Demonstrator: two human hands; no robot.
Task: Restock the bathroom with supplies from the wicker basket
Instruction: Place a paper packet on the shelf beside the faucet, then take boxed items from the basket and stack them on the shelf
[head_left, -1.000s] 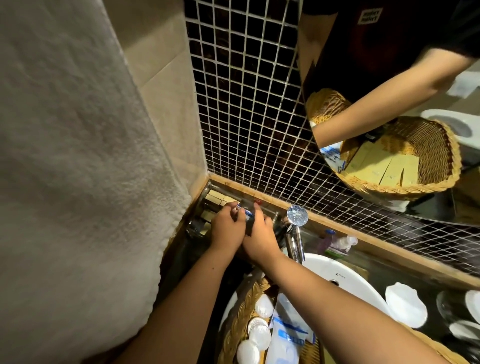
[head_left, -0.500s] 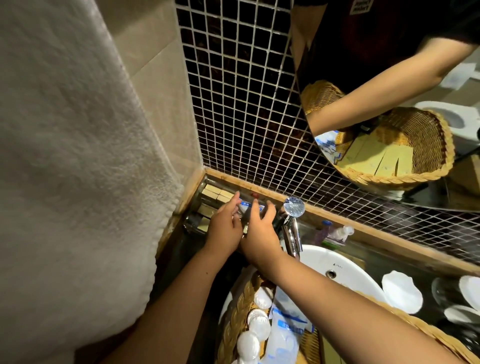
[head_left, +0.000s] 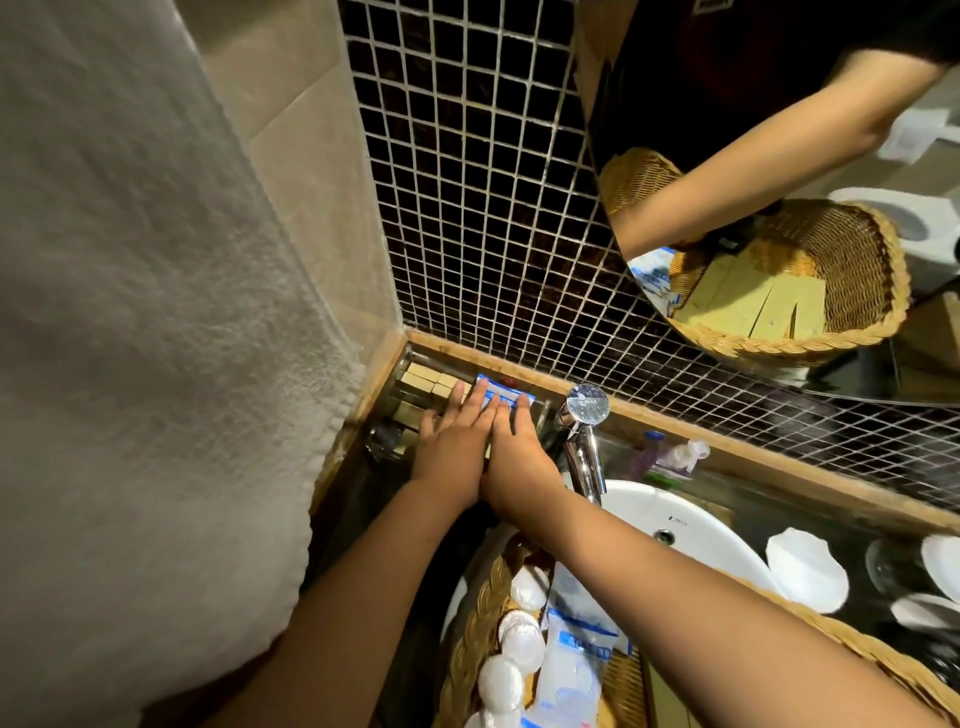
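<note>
A clear tray (head_left: 382, 441) stands in the counter's far left corner with a row of small tan boxes (head_left: 422, 375) in it. Blue-and-white packets (head_left: 497, 391) lie at its right side. My left hand (head_left: 457, 441) and my right hand (head_left: 514, 447) lie side by side, fingers straight, pressing flat on the packets. The wicker basket (head_left: 475, 639) sits over the sink at the bottom. It holds white round packets (head_left: 522, 636) and clear blue-printed bags (head_left: 582, 644); my right forearm hides much of it.
A chrome tap (head_left: 584, 431) rises right of my hands over the white basin (head_left: 691, 535). A thick grey towel (head_left: 135, 364) hangs at left. Small bottles (head_left: 670, 457) lie by the wall. White shell dishes (head_left: 805, 569) and a glass sit at right. A mirror hangs above.
Both hands went from curled around the packets to flat with fingers straight, reaching a little farther into the tray. The view shifted slightly downward.
</note>
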